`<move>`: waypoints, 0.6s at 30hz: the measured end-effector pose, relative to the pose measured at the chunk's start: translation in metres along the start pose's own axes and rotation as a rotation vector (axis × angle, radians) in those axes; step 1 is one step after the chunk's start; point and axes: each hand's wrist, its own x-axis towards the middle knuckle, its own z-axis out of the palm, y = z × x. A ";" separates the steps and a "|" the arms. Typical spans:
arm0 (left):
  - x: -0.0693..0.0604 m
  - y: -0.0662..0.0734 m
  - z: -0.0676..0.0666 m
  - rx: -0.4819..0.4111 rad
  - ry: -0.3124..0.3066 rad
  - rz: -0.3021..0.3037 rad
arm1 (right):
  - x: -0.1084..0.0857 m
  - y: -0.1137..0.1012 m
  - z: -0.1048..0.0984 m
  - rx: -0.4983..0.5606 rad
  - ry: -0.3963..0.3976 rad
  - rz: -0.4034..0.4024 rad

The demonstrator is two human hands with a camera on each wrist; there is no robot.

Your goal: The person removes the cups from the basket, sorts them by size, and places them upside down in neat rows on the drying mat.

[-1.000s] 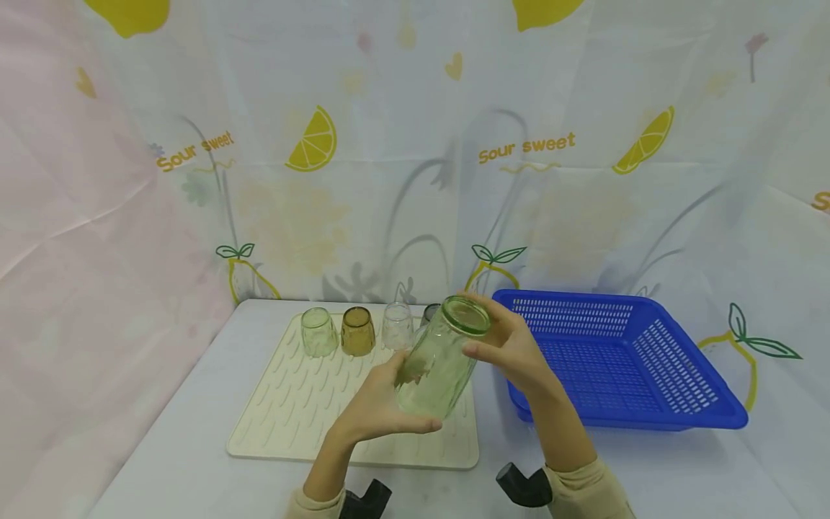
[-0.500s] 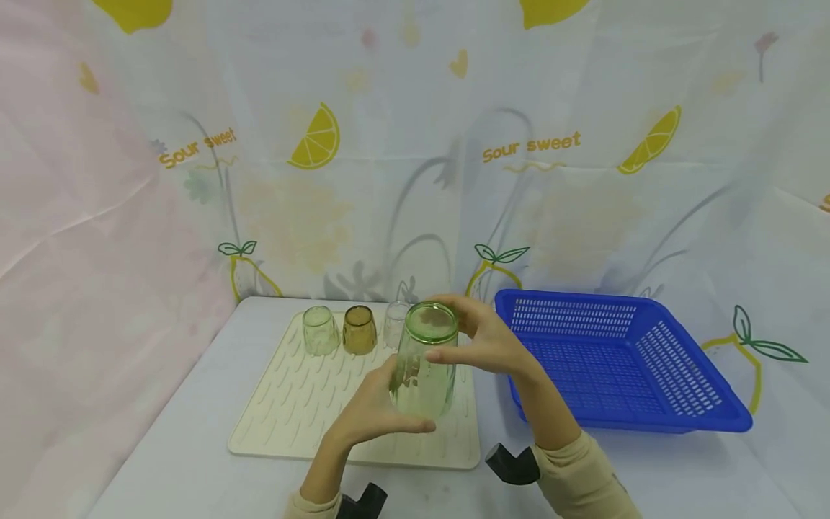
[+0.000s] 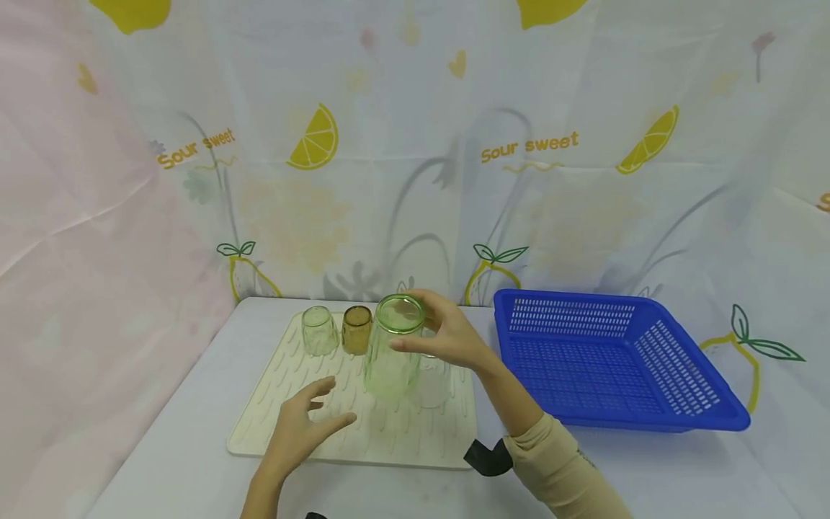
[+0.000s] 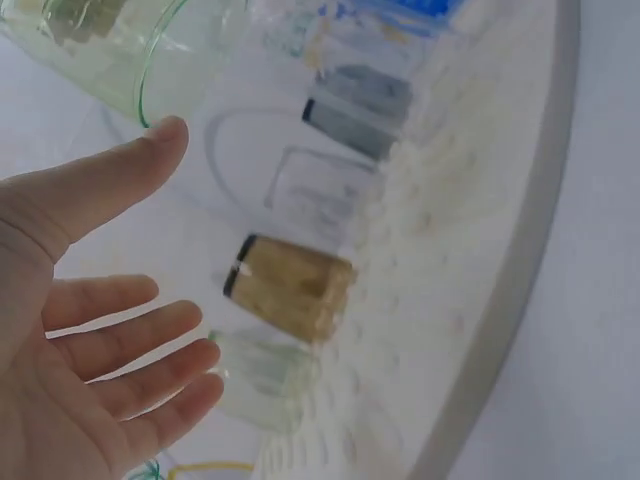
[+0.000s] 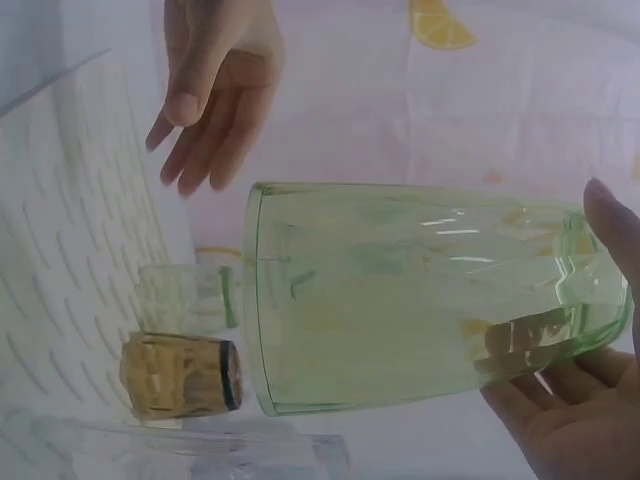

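Note:
My right hand (image 3: 454, 335) holds a large pale green glass (image 3: 392, 367) near its base, between thumb and fingers. The glass is upside down over the cream drying mat (image 3: 279, 425), its wide mouth facing the mat in the right wrist view. My left hand (image 3: 298, 429) is apart from it, to the left, fingers spread and relaxed. Along the mat's back edge stand a small green glass (image 3: 319, 331) and an amber glass (image 3: 357, 331), both inverted. In the left wrist view a small clear glass (image 4: 320, 195) and a grey glass (image 4: 360, 110) continue that row.
A larger clear glass (image 3: 433, 386) stands on the mat just right of the held one, partly seen through it. To the right of the mat lies a blue plastic basket (image 3: 622, 422). A lemon-printed cloth (image 3: 389, 216) hangs behind the white table.
My right hand has carried the green glass leftward, and it has gone from tilted to nearly upright. The left hand has let go of it and drawn back to the left.

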 end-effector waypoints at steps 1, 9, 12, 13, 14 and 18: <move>-0.003 -0.005 -0.005 0.038 0.018 -0.014 | 0.001 0.003 0.002 -0.005 0.010 0.014; -0.023 -0.043 -0.042 0.236 0.017 -0.228 | 0.006 0.026 0.010 -0.064 0.040 0.145; -0.026 -0.056 -0.049 0.298 -0.032 -0.302 | 0.008 0.034 0.013 -0.095 0.041 0.184; -0.027 -0.060 -0.051 0.312 -0.048 -0.320 | 0.009 0.036 0.014 -0.100 0.041 0.193; -0.027 -0.064 -0.052 0.325 -0.058 -0.327 | 0.010 0.038 0.015 -0.107 0.041 0.197; -0.030 -0.075 -0.054 0.325 -0.063 -0.320 | 0.014 0.047 0.019 -0.130 0.052 0.209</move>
